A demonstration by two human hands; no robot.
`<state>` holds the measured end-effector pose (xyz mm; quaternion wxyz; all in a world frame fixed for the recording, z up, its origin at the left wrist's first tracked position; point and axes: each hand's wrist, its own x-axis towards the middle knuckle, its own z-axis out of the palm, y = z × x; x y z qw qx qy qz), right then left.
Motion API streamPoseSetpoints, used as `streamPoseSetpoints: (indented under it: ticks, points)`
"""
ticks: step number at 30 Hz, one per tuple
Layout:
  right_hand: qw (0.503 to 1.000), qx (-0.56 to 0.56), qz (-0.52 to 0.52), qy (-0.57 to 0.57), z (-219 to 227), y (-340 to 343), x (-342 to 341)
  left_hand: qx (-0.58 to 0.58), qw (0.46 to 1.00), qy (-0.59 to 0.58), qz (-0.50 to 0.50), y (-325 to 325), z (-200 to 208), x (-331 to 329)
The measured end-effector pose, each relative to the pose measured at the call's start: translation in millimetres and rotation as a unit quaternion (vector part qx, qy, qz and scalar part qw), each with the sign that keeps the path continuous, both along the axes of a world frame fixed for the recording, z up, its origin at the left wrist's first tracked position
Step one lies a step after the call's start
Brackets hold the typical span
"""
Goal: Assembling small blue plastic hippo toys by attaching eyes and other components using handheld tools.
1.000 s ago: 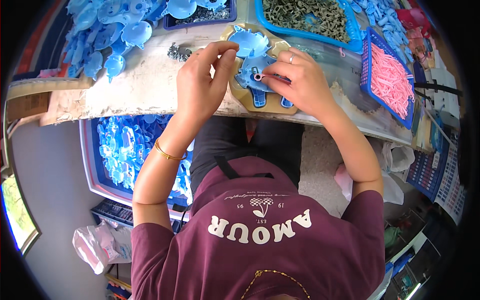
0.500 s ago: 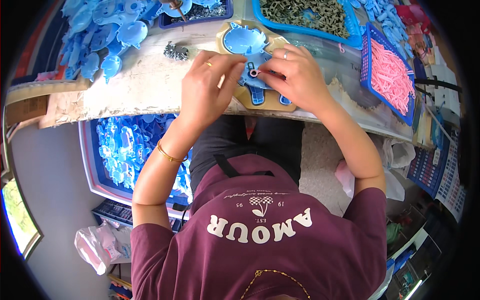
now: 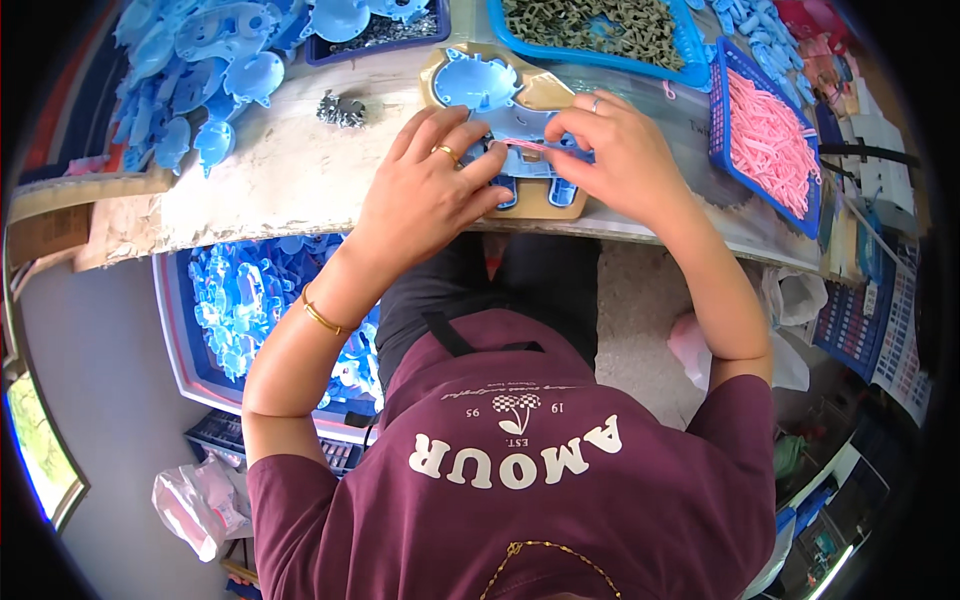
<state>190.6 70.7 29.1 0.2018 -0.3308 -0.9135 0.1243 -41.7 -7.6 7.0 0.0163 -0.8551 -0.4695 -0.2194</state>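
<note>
A blue plastic shell (image 3: 478, 82) with a rounded upper part and short legs lies hollow side up on a tan holder (image 3: 552, 91) at the table's front edge. Across its lower part runs a thin pink plastic strip (image 3: 526, 146). My right hand (image 3: 625, 160) pinches the strip's right end between thumb and fingers. Over the shell's left side, my left hand (image 3: 430, 172) is curled, index fingertip by the strip's left end and thumb lower by a leg. It seems to grip the shell; the exact contact is partly hidden by my fingers.
Blue shells (image 3: 205, 85) are heaped at far left, beside a small dark cluster (image 3: 341, 109). Behind the holder stands a blue tray (image 3: 700, 72) of olive-green parts. A blue basket (image 3: 717, 130) of pink strips sits right. Below the table, a bin (image 3: 180, 345) holds more blue parts.
The pink strip, seen ring end forward in my right fingers before, now lies sideways across the shell. My left hand has come down and right onto the shell. The whole view has shifted slightly.
</note>
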Motion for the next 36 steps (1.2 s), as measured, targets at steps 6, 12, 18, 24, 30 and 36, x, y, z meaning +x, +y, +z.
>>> streamPoseSetpoints:
  ticks: [6,12,18,24,30,36]
  points:
    - [0.997,0.062,-0.013,0.033,-10,1,4,-0.002,1.000,-0.006,0.008,3,-1,4]
    - [0.996,0.076,-0.019,0.031,-11,0,3,0.002,1.000,-0.006,0.012,4,-2,4]
    - [1.000,0.007,-0.004,0.003,11,0,-16,-0.012,0.999,-0.033,0.002,1,-3,3]
    - [0.853,0.082,0.073,0.510,81,11,-132,-0.042,0.994,-0.102,0.010,-6,0,-1]
    - [0.920,-0.015,0.153,0.361,138,76,-187,0.052,0.984,-0.139,0.100,25,3,-41]
    - [0.905,-0.163,0.060,0.389,134,67,-144,-0.067,0.970,-0.012,0.234,86,20,-72]
